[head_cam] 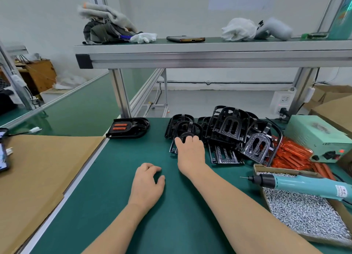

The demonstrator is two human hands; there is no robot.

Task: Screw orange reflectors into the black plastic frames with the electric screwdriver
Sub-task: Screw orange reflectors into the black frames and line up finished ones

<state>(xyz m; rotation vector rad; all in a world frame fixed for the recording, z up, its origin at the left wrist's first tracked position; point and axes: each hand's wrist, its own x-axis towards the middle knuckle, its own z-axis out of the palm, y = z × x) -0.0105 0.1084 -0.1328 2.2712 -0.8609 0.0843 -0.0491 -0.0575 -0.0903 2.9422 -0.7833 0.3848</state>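
A heap of black plastic frames lies at the back of the green mat. My right hand reaches into its left side, fingers closed around one black frame. My left hand rests loosely curled on the mat with nothing in it. Loose orange reflectors are piled right of the heap. The teal electric screwdriver lies across a cardboard box of silver screws, bit pointing left. One frame fitted with two orange reflectors sits apart at the back left.
A mint-green power unit stands at the far right. Brown cardboard covers the table to the left, with a phone at its edge. An aluminium shelf overhead carries cloths, a phone and a controller.
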